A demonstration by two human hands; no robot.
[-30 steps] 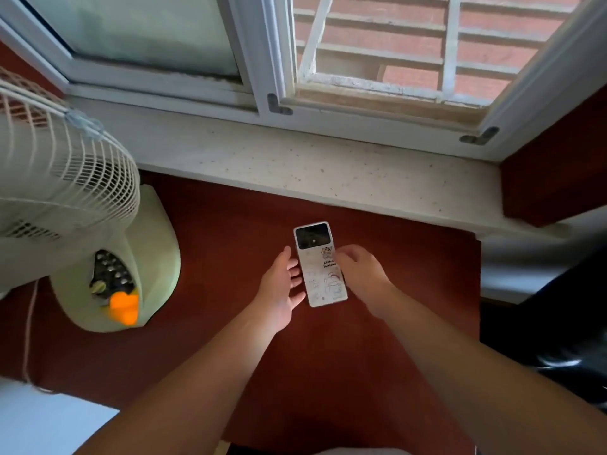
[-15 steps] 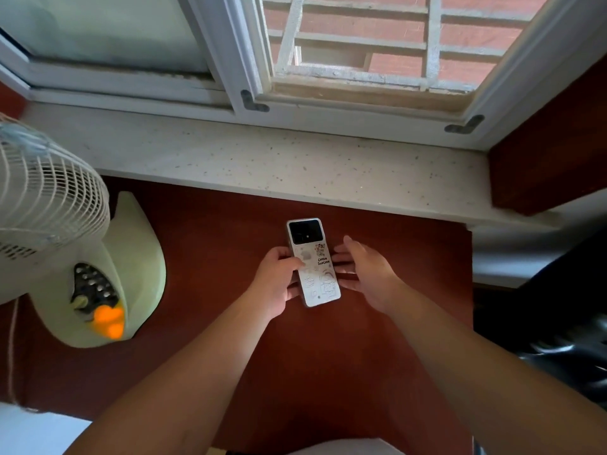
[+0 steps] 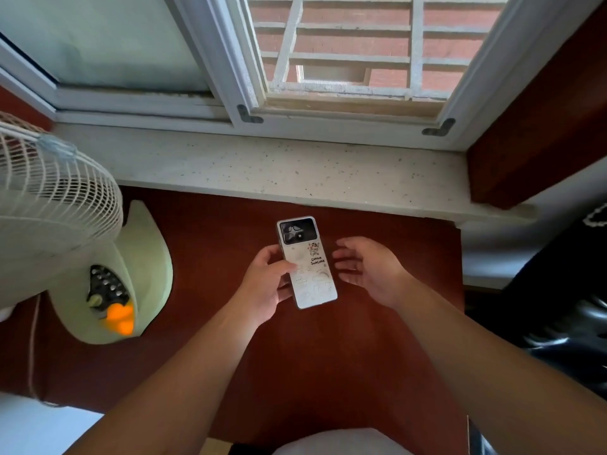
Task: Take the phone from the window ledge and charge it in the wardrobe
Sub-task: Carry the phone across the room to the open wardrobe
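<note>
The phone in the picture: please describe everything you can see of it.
The phone is a slim white rectangle seen from its back, with a dark camera panel at its far end and a case printed with small cartoon drawings and dark lettering. It looks like smooth plastic. It points toward the window, slightly tilted. The left hand grips it along its left edge, thumb across the back. The right hand is open beside it, not touching.

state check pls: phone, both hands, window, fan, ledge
phone: back side up, off the ledge, held in left hand
left hand: closed on the phone's left edge
right hand: open, beside the phone, not touching
window: right half slid open, bars outside
fan: blades hidden by grille, running state unclear
window ledge: bare
</note>
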